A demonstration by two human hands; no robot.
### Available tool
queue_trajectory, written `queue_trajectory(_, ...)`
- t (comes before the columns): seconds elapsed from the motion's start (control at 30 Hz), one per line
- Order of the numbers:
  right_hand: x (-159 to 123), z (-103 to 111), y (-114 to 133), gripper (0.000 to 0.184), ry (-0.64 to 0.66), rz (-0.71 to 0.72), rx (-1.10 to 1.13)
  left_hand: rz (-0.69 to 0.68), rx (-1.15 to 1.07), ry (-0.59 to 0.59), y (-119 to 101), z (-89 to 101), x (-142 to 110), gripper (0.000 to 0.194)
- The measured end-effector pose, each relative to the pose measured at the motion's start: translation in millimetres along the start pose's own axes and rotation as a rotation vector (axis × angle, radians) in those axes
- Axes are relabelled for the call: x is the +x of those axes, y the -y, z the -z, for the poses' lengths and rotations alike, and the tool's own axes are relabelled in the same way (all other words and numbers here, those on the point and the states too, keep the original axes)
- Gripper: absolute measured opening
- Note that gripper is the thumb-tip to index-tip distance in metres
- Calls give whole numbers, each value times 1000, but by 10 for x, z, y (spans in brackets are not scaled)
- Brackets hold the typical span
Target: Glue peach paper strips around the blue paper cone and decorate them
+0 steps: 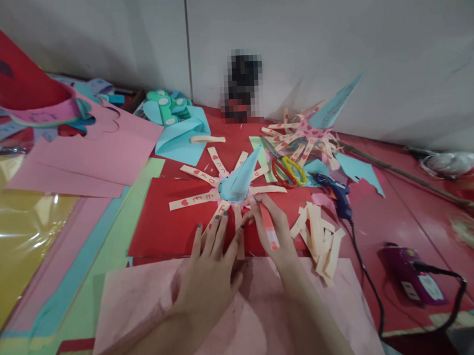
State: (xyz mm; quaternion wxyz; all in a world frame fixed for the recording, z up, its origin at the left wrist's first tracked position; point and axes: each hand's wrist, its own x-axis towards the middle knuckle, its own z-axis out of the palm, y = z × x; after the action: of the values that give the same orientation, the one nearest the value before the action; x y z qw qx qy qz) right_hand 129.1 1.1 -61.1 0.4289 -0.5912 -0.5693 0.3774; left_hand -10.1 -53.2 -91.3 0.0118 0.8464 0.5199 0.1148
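A light blue paper cone [239, 180] stands on a ring of cream paper strips [194, 198] with red letters and hearts, all on a red sheet [152, 223]. My left hand [209, 270] lies flat over the near strips, fingers stretched out and not gripping. Close beside it, my right hand [276, 228] is closed on a red-and-white marker [269, 229], whose barrel shows between thumb and fingers. Its tip is hidden by the fingers near the cone's base. To the right lies a pile of blank cream strips [320, 242].
Behind sit a second blue cone with strips [332, 110], scissors [287, 170] and a blue glue gun [335, 194], its cord running toward a purple power box [416, 277]. Pink paper [90, 152] and a large red cone [23, 61] stand left. A wall [313, 38] bounds the back.
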Motion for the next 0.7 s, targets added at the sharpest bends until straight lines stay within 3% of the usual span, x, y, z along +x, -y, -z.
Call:
queue_trajectory(0.17, 1, -13, 6, 22, -31, -30, 13, 13, -12, 7, -4, 4, 2, 51)
queue_trajectory(0.37, 40, -13, -44, 34, -221, -110, 90, 7, 8, 7, -8, 9, 16, 57)
queue_trajectory(0.5, 54, 0, -59, 43, -215, -113, 95, -9, 10, 30, -1, 10, 15, 57)
queue_trajectory(0.7, 26, -14, -8, 24, -305, -21, 47, -35, -49, 20, 14, -1, 1, 51)
